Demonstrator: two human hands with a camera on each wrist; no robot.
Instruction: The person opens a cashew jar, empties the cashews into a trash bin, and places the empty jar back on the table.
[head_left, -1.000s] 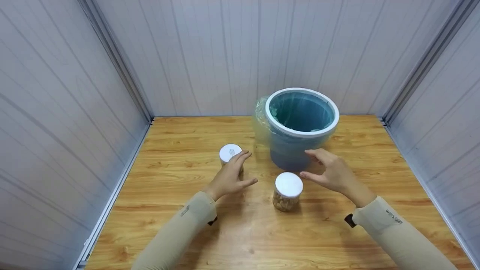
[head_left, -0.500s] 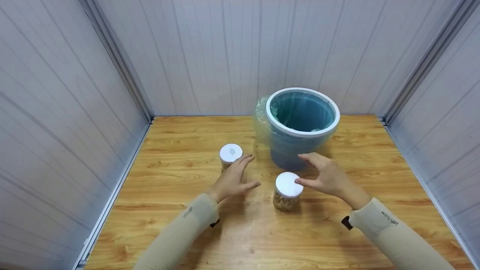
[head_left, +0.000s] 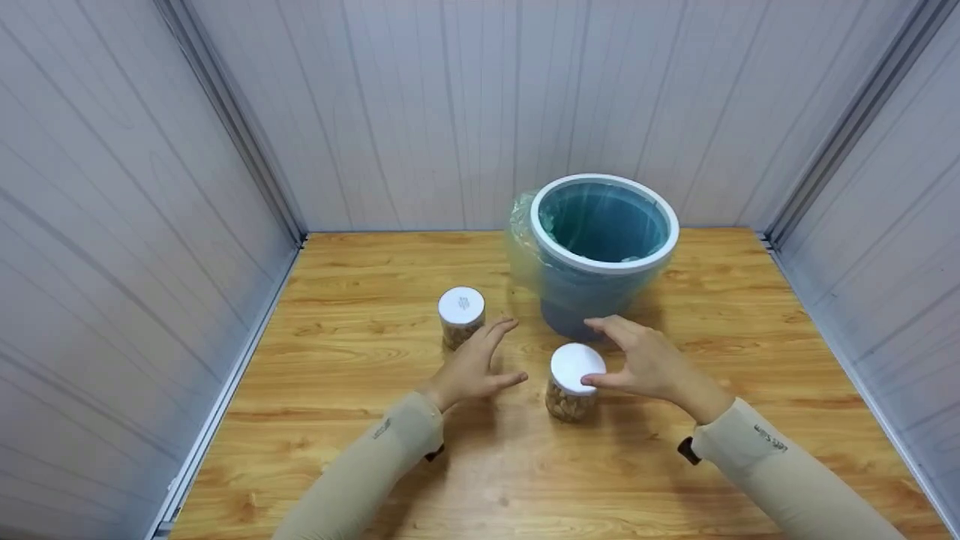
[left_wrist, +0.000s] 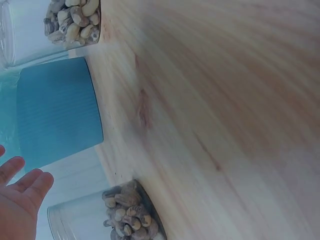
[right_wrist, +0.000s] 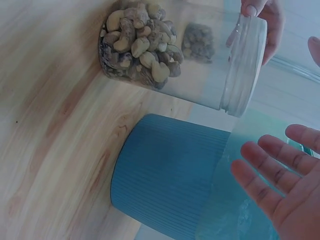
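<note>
Near jar [head_left: 571, 405] upright on table [head_left: 360, 360], clock centre in head view; lid [head_left: 571, 361] presumably on to keep nuts [right_wrist: 142, 42] in. Right hand [head_left: 654, 365] at 3 o'clock, fingers spread wide, gripping nothing; thumb overlaps lid, contact unclear. Left hand [head_left: 466, 371] at 9, likewise. Far jar [head_left: 459, 332] at 10; bin [head_left: 566, 320] at 12, white ring [head_left: 604, 267] probably pinning liner [head_left: 523, 234].

I read roughly "Let's slim" on the right sleeve [head_left: 776, 465]; left sleeve [head_left: 367, 469] and far lid [head_left: 460, 305] carry illegible print.
</note>
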